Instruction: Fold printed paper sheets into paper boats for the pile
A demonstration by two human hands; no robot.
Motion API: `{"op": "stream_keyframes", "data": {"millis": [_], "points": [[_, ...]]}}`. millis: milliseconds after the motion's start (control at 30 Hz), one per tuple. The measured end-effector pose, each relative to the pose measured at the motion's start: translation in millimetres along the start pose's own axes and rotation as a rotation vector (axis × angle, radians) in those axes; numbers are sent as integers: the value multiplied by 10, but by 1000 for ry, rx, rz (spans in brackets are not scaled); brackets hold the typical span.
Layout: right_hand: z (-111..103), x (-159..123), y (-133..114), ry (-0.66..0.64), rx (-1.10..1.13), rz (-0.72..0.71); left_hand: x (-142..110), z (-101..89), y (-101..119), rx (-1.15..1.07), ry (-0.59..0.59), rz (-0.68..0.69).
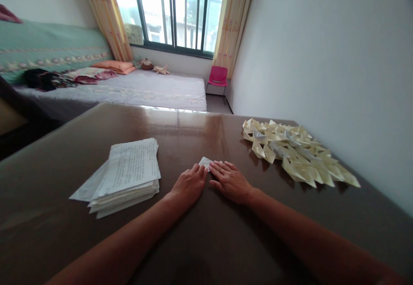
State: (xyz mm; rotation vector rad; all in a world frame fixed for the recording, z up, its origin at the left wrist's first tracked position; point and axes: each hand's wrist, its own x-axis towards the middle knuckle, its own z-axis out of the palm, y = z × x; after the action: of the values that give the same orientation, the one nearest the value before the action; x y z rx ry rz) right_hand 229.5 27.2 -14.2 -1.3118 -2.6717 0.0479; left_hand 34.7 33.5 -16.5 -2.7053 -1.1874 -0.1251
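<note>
A small folded piece of printed paper (205,162) lies on the brown table, mostly covered by my hands; only its pointed top shows. My left hand (191,184) is closed at its left side, fingers bent and held together, with the fingertips on the paper. From the right, my right hand (231,182) lies flat over the paper's edge, fingers stretched out and thumb apart. How the paper is folded underneath cannot be seen.
To the left is a stack of printed sheets (132,168), its edges uneven. Many folded paper pieces (290,147), mostly cream, lie in overlapping rows at the right near the wall. Beyond the glossy table (193,134) are a bed (167,89) and a pink chair (218,76).
</note>
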Motion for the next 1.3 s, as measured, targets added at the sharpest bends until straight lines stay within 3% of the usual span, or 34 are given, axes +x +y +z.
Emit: {"op": "stream_keyframes", "data": {"millis": [200, 400, 633, 900, 1000, 1200, 1300], "points": [[-22, -107, 149, -6, -51, 173, -5, -76, 0, 25, -9, -12], [-123, 12, 290, 27, 18, 204, 28, -173, 59, -3, -63, -50], [75, 147, 585, 181, 256, 266, 314, -315, 12, -63, -149, -139], [146, 167, 697, 208, 454, 237, 408, -58, -41, -187, -35, -296], [154, 189, 727, 233, 485, 205, 362, 35, -69, -300, 39, -268], [151, 181, 808, 196, 574, -20, 338, 136, -97, -321, 122, -156], [117, 166, 822, 132, 573, 26, 348, 150, -77, -252, 135, -103]]}}
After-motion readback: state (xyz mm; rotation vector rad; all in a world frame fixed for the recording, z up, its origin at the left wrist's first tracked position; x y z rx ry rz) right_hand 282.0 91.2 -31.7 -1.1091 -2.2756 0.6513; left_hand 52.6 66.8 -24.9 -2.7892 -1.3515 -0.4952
